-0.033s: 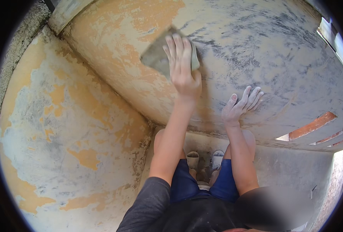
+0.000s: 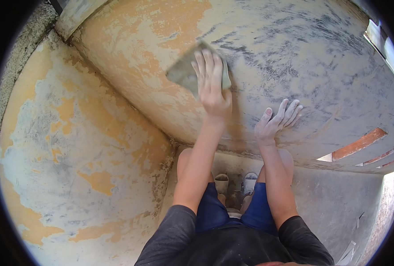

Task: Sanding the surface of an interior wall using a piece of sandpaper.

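My left hand [image 2: 212, 91] presses a grey-green sheet of sandpaper [image 2: 182, 72] against the wall [image 2: 268, 53] in front of me. Its fingers lie extended over the sheet, with the thumb by the right edge, where the sheet bends up. Worn orange patches, pale filler and dark streaks mark the wall around it. To the right and lower, my right hand [image 2: 274, 122] rests on the same wall, fingers spread and coated in white dust, holding nothing.
A side wall [image 2: 72, 155] with peeling orange paint meets the front wall in a corner at left. Reddish-brown slotted openings [image 2: 359, 144] sit low at right. My sandalled feet [image 2: 222, 181] stand on the grey concrete floor [image 2: 330, 190].
My left hand and the sandpaper have shifted slightly down and to the right along the wall. My right hand stays in place.
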The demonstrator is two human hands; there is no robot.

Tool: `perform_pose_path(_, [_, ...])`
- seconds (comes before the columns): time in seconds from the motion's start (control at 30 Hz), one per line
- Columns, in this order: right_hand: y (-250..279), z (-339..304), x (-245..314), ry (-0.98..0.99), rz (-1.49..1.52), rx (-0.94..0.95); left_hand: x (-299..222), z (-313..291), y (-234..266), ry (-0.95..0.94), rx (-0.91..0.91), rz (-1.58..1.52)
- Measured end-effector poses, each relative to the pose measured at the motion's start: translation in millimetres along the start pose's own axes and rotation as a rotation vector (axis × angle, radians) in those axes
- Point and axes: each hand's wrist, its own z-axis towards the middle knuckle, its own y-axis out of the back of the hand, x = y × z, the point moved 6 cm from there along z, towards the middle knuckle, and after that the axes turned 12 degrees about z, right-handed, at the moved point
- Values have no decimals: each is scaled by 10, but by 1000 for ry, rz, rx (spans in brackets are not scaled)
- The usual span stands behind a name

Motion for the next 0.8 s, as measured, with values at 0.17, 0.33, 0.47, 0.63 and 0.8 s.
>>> perform_pose_path(0.17, [-5,-1,19,-2,5,6,118,-410,16,12,76,13])
perform_pose_path(0.33, [3,-18,-41,-18,15,-9,0,327,0,-39,-28,11])
perform_pose_path(0.47, [-1,-48,-29,-18,45,-15,110,-368,67,9,43,4])
perform_pose_path(0.63, [-15,-37,-55,-14,42,-37,99,-208,-6,-19,41,9])
perform_pose_path(0.8, [5,-38,-34,-26,30,-34,16,234,4,-42,-30,6])
